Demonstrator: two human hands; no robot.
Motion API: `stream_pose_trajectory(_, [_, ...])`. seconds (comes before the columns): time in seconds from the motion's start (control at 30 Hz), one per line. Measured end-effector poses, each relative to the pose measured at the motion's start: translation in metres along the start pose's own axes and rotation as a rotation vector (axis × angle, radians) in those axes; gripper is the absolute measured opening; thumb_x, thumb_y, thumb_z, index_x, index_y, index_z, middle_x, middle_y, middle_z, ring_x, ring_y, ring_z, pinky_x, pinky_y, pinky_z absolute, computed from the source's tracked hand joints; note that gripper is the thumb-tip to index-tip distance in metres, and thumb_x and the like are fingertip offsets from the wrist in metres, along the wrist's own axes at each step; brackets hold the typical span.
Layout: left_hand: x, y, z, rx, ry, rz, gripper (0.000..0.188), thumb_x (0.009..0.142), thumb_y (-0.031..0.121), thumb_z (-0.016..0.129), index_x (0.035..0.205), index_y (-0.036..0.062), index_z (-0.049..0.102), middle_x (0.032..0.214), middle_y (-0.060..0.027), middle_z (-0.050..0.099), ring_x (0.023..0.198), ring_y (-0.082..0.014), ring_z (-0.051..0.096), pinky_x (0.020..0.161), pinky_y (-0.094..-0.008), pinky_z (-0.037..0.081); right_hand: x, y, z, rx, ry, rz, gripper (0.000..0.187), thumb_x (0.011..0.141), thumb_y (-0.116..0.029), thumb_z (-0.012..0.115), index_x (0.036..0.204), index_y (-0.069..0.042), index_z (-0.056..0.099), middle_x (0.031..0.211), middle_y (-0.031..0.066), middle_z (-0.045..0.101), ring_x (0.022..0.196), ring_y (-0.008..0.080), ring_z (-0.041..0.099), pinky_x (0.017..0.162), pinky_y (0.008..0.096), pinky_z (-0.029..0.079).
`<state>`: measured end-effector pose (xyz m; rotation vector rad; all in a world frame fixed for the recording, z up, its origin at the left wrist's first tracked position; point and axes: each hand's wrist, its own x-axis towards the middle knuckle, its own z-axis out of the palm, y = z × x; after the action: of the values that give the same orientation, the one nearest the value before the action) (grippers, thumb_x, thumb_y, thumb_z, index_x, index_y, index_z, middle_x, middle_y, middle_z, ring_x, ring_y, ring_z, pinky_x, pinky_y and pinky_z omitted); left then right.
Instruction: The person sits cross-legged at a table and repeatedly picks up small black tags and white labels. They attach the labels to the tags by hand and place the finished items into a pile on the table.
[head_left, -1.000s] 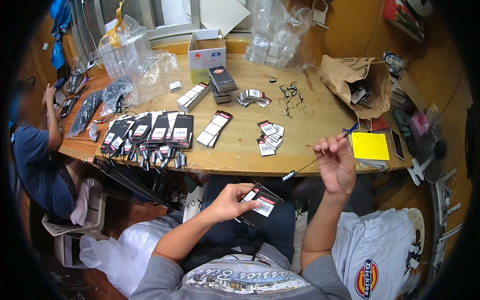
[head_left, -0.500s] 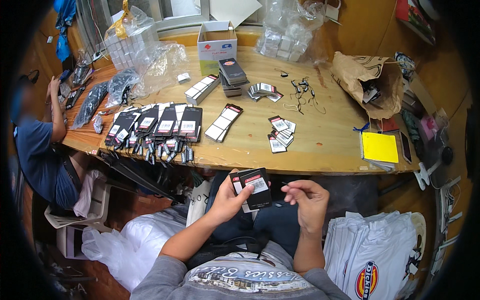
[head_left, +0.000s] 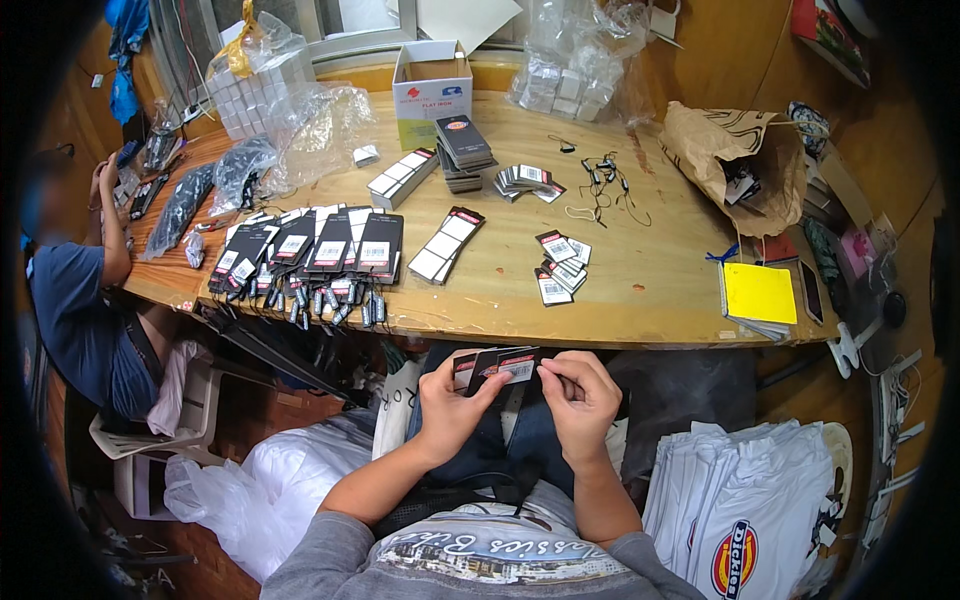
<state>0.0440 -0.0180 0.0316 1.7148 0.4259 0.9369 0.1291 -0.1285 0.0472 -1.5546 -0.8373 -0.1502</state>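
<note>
My left hand (head_left: 452, 412) is closed round a few black hang tags (head_left: 516, 368) with white barcode labels, held fanned and tilted above my lap. My right hand (head_left: 582, 405) is pinched at their right-hand edge; its fingers mostly hide what looks like a thin black tag string. On the table ahead lie loose black strings (head_left: 605, 183) with small fasteners. Nearer me is a small group of barcode tags (head_left: 562, 268). At the left, a row of black hang tags (head_left: 330, 245) has its strings and fasteners hanging over the table's front edge.
On the wooden table (head_left: 480, 318) stand stacked dark tags (head_left: 463, 150), white label strips (head_left: 446, 246) and an open carton (head_left: 433, 95). A paper bag (head_left: 738, 165) and yellow notepad (head_left: 758, 293) are at right. White garments (head_left: 740, 500) are piled beside me; another person (head_left: 85, 300) sits left.
My right hand has moved left and in to the tags' edge, where it was apart from them before. The tags in my left hand have tipped flatter.
</note>
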Motion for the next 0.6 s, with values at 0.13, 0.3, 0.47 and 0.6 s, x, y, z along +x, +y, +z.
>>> stream_pose_trajectory(0.13, [-0.002,0.002,0.002,0.073,0.015,0.114,0.020,0.066,0.004,0.069,0.080,-0.0021,0.057,0.068,-0.0088,0.062,0.060,-0.0096,0.059,0.056,-0.0212,0.046,0.001,0.000,0.000,0.162,-0.014,0.079,0.013,0.065,0.009,0.061,0.075,0.002,0.057,0.088,0.0062,0.053,0.056,0.0030,0.043,0.047,0.0149,0.034])
stream_pose_trajectory(0.3, [-0.003,0.004,0.002,0.136,0.046,0.221,0.021,0.065,0.002,0.069,0.081,-0.0015,0.056,0.068,-0.0096,0.062,0.060,-0.0109,0.060,0.054,-0.0212,0.046,-0.001,0.002,0.004,0.358,-0.032,0.158,0.012,0.066,0.011,0.058,0.073,0.003,0.052,0.093,0.0067,0.050,0.060,0.0017,0.044,0.049,0.0139,0.035])
stream_pose_trajectory(0.47, [-0.003,-0.001,0.006,0.077,0.133,0.238,0.022,0.064,0.002,0.069,0.081,-0.0011,0.056,0.067,-0.0101,0.061,0.059,-0.0124,0.060,0.053,-0.0220,0.046,-0.005,-0.004,0.009,0.285,-0.010,0.075,0.011,0.067,0.011,0.057,0.071,0.004,0.050,0.092,0.0071,0.049,0.061,0.0020,0.045,0.050,0.0142,0.037])
stream_pose_trajectory(0.6, [-0.004,-0.001,0.005,0.135,0.128,0.314,0.023,0.063,0.001,0.070,0.081,-0.0006,0.055,0.068,-0.0105,0.061,0.057,-0.0159,0.060,0.052,-0.0232,0.047,-0.005,-0.001,0.012,0.342,-0.010,0.112,0.012,0.066,0.011,0.057,0.071,0.003,0.049,0.088,0.0062,0.046,0.064,0.0039,0.045,0.054,0.0152,0.038])
